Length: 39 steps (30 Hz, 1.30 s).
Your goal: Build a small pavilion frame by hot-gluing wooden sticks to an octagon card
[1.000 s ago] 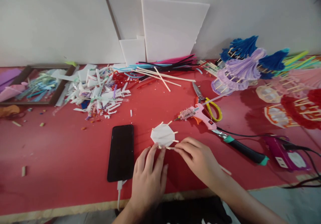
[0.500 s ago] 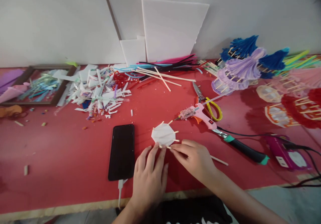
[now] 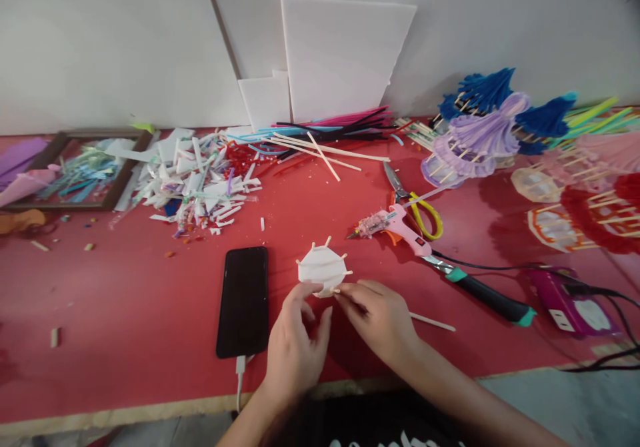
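A small white octagonal piece [image 3: 321, 268] lies on the red tabletop, with short cream stick ends jutting out around its rim. My right hand [image 3: 381, 315] pinches a short cream stick [image 3: 336, 291] at the near right edge of the piece. My left hand [image 3: 297, 343] is at the near left edge, fingers bent and thumb held apart; its index fingertip reaches the rim. What lies under that fingertip is hidden. A pink glue gun [image 3: 400, 227], with strands of glue round its nozzle, lies to the right, pointing at the piece.
A black phone [image 3: 243, 301] with a white cable lies left of my hands. Scissors [image 3: 423, 213], pliers [image 3: 490, 297] and a loose stick [image 3: 433, 321] are on the right. White scraps [image 3: 200, 173] are piled at back left. Small fabric-topped models [image 3: 483, 133] stand at back right.
My left hand has lifted its fingers from the near edge and curled them, thumb now apart. The octagonal piece has shifted slightly left and turned. My right hand still pinches at its near edge.
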### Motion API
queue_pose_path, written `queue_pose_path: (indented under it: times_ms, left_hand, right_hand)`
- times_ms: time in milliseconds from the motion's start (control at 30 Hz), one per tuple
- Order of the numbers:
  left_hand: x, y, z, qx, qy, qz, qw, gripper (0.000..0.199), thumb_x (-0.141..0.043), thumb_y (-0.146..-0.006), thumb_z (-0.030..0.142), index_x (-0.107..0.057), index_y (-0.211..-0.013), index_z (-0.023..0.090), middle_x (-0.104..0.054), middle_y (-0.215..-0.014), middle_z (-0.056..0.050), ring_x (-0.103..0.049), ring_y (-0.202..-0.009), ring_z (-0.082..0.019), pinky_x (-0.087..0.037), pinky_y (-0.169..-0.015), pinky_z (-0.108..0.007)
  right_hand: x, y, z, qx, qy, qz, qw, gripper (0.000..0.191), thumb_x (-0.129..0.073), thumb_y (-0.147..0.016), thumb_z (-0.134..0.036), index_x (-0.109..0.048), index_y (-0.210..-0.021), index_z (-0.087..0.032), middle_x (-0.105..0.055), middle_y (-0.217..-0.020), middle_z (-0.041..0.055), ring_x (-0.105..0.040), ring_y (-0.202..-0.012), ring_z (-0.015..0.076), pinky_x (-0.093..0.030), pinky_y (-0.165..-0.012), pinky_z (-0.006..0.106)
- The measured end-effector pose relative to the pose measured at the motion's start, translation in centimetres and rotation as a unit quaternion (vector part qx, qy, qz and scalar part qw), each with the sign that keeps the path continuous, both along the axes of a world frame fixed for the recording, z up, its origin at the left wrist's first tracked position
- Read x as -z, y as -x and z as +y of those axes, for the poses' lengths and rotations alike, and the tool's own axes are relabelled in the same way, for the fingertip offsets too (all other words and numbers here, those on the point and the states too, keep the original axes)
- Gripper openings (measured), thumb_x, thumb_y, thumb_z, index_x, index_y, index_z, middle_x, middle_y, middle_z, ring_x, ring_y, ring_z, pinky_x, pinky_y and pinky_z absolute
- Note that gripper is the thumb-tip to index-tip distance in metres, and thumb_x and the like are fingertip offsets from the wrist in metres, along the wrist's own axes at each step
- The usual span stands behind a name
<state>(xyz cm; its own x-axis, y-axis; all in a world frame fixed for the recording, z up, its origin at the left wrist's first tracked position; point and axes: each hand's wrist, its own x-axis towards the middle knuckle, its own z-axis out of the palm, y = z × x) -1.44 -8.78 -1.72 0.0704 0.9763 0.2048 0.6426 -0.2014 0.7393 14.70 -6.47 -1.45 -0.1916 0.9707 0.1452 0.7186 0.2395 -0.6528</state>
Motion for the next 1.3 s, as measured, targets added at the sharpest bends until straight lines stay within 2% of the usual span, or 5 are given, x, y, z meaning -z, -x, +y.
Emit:
queue_pose_path:
  times_ms: [167,400,733,1033,1300]
  left_hand:
    - [-0.2,-0.3,0.7,0.003,0.064,0.023,0.998,0.054,-0.055,-0.084,0.015,-0.032,-0.132,0.021,-0.070,-0.093,-0.001,-0.052,-0.048,-0.007,-0.048,-0.052,-0.019]
    - [-0.7,-0.8,1.5,0.014,0.049,0.066,0.996,0.060,-0.053,-0.084,0.012,-0.030,-0.137,0.026,-0.073,-0.090,0.001,-0.064,-0.058,-0.011,-0.049,-0.053,-0.019]
    - [-0.2,-1.3,1.3,-0.007,0.021,0.092,0.996,0.063,-0.055,-0.081,0.013,-0.029,-0.137,0.024,-0.072,-0.092,0.002,-0.064,-0.057,-0.010,-0.046,-0.049,-0.018]
    - [-0.3,-1.4,1.4,-0.011,0.024,0.089,0.996,0.057,-0.054,-0.081,0.013,-0.032,-0.133,0.021,-0.072,-0.091,0.000,-0.064,-0.057,-0.011,-0.046,-0.049,-0.018]
    - [-0.2,-1.3,1.2,-0.009,0.016,0.100,0.995,0.053,-0.053,-0.083,0.012,-0.034,-0.132,0.021,-0.073,-0.092,0.001,-0.064,-0.057,-0.010,-0.046,-0.049,-0.019]
  right_hand:
    - [0.0,-0.1,0.0,0.004,0.017,0.015,1.000,0.016,-0.054,-0.086,-0.021,-0.069,-0.091,-0.021,-0.073,-0.082,0.0025,-0.067,-0.073,0.0178,-0.050,-0.066,0.026]
    - [-0.2,0.0,0.5,-0.004,0.052,0.031,0.998,0.017,-0.054,-0.085,-0.021,-0.070,-0.092,-0.021,-0.073,-0.079,0.0023,-0.067,-0.068,0.0165,-0.050,-0.063,0.024]
    - [-0.3,-0.6,0.6,-0.028,0.070,0.023,0.997,0.020,-0.052,-0.087,-0.020,-0.069,-0.096,-0.023,-0.070,-0.078,0.0009,-0.065,-0.071,0.0148,-0.049,-0.065,0.022]
    - [0.1,-0.4,0.2,-0.030,0.001,-0.037,0.999,0.027,-0.046,-0.086,-0.014,-0.068,-0.100,-0.018,-0.073,-0.086,0.0075,-0.068,-0.071,0.0190,-0.051,-0.065,0.027]
    - [0.5,-0.3,0.1,-0.048,-0.053,-0.082,0.994,0.032,-0.045,-0.082,-0.009,-0.068,-0.103,-0.014,-0.073,-0.080,0.0093,-0.067,-0.067,0.0196,-0.051,-0.062,0.028]
